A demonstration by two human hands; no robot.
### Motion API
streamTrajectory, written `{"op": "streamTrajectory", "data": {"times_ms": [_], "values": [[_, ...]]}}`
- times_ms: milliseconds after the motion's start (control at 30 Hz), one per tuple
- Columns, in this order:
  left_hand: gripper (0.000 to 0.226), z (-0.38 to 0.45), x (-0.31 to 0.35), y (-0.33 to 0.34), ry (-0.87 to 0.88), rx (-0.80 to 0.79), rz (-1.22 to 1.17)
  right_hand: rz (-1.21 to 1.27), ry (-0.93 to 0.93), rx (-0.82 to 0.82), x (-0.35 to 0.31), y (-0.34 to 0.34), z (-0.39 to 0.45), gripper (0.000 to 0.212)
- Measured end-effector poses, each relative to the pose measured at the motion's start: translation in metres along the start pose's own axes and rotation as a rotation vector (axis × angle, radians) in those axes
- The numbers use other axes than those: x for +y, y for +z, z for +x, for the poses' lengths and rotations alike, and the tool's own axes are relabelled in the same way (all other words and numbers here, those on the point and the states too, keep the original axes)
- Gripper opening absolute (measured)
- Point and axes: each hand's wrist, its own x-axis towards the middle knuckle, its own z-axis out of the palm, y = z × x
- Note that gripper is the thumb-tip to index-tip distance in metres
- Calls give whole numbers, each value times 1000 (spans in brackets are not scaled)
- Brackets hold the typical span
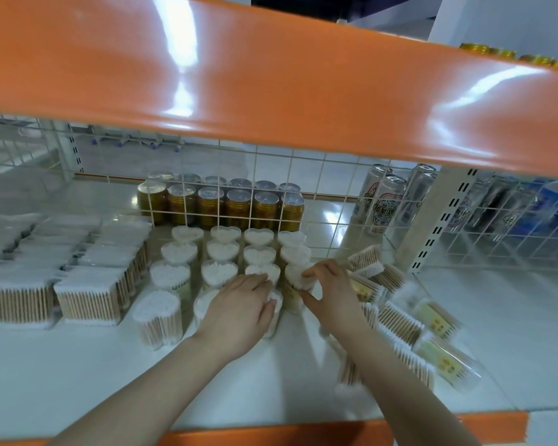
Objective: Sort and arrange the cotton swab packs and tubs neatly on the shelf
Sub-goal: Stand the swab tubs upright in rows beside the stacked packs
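Observation:
Heart-shaped clear tubs of cotton swabs (pixel 221 251) stand upright in rows at the middle of the white shelf (pixel 78 375). My left hand (pixel 239 312) covers and grips the front tub of the third column (pixel 276 304). My right hand (pixel 331 291) pinches the front tub of the rightmost column (pixel 295 284) between thumb and fingers. Flat rectangular swab packs (pixel 89 292) stand in neat rows on the left. To the right, under and beside my right arm, several loose swab packs (pixel 400 320) lie scattered and tilted.
A white wire grid (pixel 255 201) backs the shelf. Behind it stand gold cans (pixel 236 207) and tall beer cans (pixel 384 201). An orange shelf board (pixel 271 75) hangs overhead. A white slotted upright (pixel 438 220) rises at the right. The orange front edge (pixel 271 434) runs below my arms.

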Motion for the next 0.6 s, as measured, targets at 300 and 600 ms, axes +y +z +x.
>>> {"op": "streamTrajectory", "data": {"times_ms": [300, 600], "values": [[39, 1, 15, -7, 71, 78, 12, 69, 102, 9, 9, -24, -6, 35], [37, 5, 52, 2, 205, 88, -54, 40, 248, 76, 38, -75, -36, 29]]}}
